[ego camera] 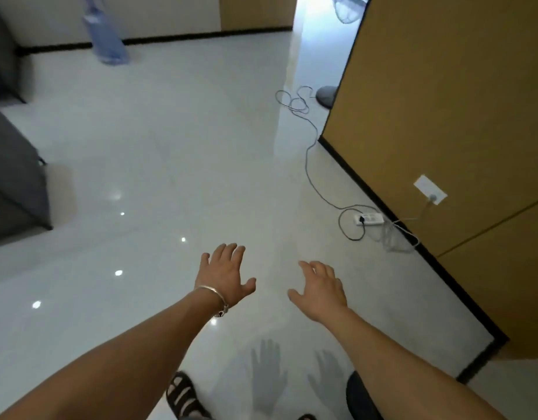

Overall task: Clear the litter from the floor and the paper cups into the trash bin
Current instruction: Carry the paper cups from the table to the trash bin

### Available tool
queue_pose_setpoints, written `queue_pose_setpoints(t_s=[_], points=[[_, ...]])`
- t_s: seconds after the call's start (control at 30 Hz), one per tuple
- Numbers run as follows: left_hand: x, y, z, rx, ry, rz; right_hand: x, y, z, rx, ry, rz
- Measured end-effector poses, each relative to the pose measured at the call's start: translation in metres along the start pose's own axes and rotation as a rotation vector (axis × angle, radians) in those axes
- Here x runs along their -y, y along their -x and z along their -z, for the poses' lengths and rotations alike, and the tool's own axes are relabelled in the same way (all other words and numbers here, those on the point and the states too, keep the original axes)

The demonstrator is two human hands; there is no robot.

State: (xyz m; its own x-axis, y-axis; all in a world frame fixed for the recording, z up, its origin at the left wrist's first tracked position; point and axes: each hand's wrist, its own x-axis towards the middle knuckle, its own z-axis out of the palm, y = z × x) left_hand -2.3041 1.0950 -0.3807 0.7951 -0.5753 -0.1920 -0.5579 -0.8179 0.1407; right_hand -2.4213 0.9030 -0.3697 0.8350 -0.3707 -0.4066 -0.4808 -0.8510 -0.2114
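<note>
Both hands are nearest the lens, held out over the floor [170,165]. Left hand [227,275]: fingers spread and straight, grasping nothing; a bracelet [211,294] sits at the wrist. Right hand [320,291]: fingers loosely extended, likewise empty. Below them, at the frame's bottom edge, are a sandal [183,395] and a dark rounded object [357,395], which cannot be identified.

Along the floor's right edge, against the panelled wall [443,101], lies a power strip [370,219] with a cable [307,159] trailing toward the far doorway. Just beside the strip is a pale translucent tangle [395,237] — wire or wrapping, too blurred to tell. A grey sofa [13,177] stands at the left edge and a blue water bottle [105,37] at the far one.

No litter that can be made out, no paper cups and no trash bin are in view. Judgement: the step in hand is searching, not picking. The next move calls for turning the view to find the litter and bin — and checking that tangle before touching it, given the live strip alongside.
</note>
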Motion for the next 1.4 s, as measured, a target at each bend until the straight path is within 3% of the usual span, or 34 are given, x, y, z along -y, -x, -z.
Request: queue_pose_setpoints(t_s=[0.33,0.77,1.03,1.27,1.4], points=[[0.306,0.076,0.064,-0.091,0.028,0.460,0.309,-0.077,0.005,0.002,0.134,0.388],[0.522,0.026,0.122,-0.185,0.080,0.689,0.562,-0.213,-0.001,0.099,0.218,0.685],[0.680,0.030,0.157,-0.204,0.115,0.958,0.758,-0.292,0.005,0.130,0.293,0.908],[0.811,0.042,0.145,-0.221,0.223,1.064,0.908,-0.330,-0.031,0.179,0.437,0.984],[0.901,0.039,0.145,-0.222,0.262,1.031,0.992,-0.350,-0.057,0.185,0.444,0.923]])
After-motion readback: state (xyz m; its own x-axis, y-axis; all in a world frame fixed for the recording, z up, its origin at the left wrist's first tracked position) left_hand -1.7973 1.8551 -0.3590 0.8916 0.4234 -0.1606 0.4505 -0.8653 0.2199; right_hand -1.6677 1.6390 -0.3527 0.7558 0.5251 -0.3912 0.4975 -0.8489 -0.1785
